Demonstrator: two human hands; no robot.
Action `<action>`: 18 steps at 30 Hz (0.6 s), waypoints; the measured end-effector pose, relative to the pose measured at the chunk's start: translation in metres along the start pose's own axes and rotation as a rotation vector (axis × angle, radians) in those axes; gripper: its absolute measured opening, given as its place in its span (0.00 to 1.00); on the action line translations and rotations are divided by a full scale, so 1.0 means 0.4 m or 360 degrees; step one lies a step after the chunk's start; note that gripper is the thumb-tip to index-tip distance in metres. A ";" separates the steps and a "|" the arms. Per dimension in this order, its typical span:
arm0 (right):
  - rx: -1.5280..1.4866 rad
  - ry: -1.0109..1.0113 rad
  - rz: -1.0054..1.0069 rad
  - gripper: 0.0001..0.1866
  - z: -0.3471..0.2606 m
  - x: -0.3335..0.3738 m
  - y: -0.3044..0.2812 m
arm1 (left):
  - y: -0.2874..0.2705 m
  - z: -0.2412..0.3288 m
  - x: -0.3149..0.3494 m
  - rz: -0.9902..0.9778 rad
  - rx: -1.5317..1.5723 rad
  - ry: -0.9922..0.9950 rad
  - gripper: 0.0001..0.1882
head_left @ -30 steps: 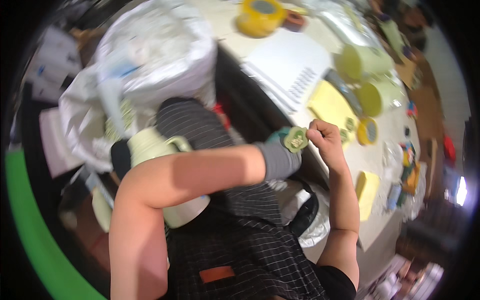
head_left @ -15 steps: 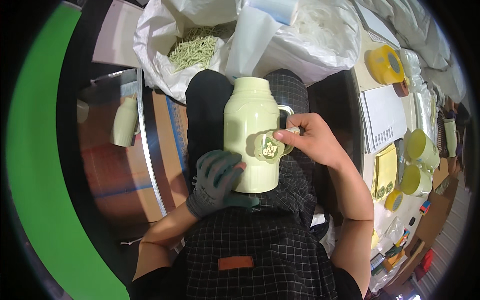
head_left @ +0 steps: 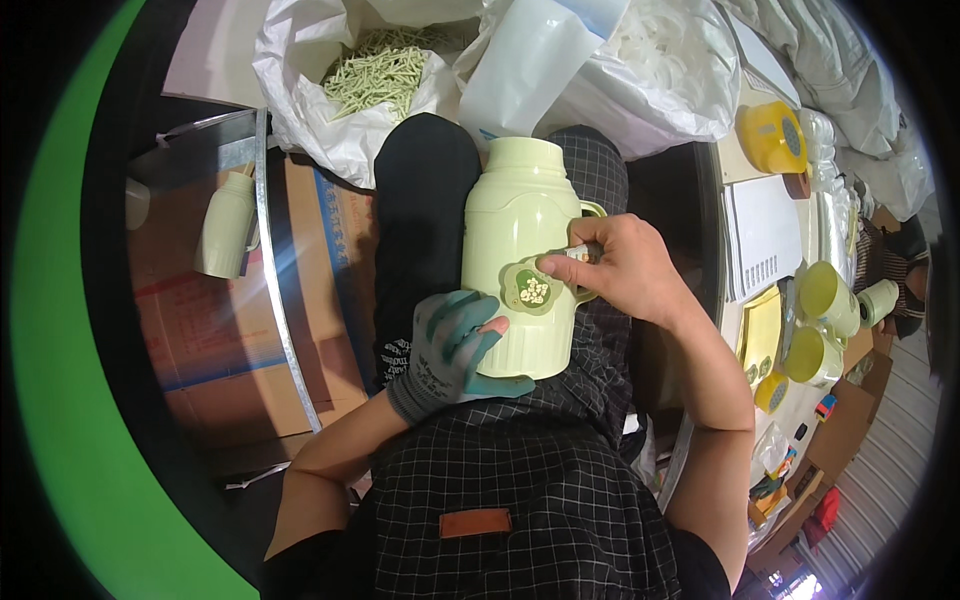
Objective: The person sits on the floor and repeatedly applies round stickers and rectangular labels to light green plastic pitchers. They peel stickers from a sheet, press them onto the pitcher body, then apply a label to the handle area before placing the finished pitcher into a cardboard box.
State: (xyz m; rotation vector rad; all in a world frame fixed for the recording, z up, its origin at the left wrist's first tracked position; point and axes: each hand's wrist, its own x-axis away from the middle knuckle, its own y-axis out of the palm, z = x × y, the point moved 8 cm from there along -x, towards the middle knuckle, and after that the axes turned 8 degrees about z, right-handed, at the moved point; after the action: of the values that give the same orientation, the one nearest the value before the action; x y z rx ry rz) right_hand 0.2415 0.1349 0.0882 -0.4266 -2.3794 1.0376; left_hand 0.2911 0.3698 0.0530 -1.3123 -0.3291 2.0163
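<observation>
Pale-green, glossy bottle-shaped flask with a side handle is resting on the wearer's lap, over the black checked apron, neck pointing away from the body. Left hand, in a grey knit glove with teal coating, is grasping the flask's lower left side, thumb lying along the base; one bare fingertip is showing. Bare right hand is pinching, between thumb and fingers, the upper right edge of a green scalloped sticker with a cream motif. Sticker is lying against the flask's front; cannot tell whether it is adhering fully. On the right, the table is carrying a white spiral-bound notepad and a yellow tape roll. Ahead, a white woven sack is holding thin pale-green sticks.
</observation>
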 end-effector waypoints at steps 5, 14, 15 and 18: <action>0.0029 -0.0058 0.0026 0.31 -0.001 -0.003 -0.002 | 0.001 0.009 -0.014 -0.0090 -0.0076 0.0029 0.53; 0.0249 -0.0213 0.0159 0.31 -0.023 -0.010 -0.028 | 0.024 0.004 -0.002 -0.0204 -0.0109 0.0056 0.50; 0.0305 -0.0278 0.0218 0.33 -0.024 -0.008 -0.028 | 0.029 0.003 -0.003 -0.0259 -0.0136 0.0041 0.49; 0.0479 -0.0430 0.0565 0.34 -0.001 -0.008 -0.048 | 0.032 0.002 -0.003 -0.0390 -0.0208 -0.0025 0.49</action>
State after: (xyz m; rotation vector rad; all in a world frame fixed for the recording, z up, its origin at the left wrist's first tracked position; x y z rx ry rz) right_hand 0.2426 0.1210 0.1019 -0.6452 -2.3676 1.6816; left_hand 0.2854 0.3597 0.0473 -1.2680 -0.6080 1.8247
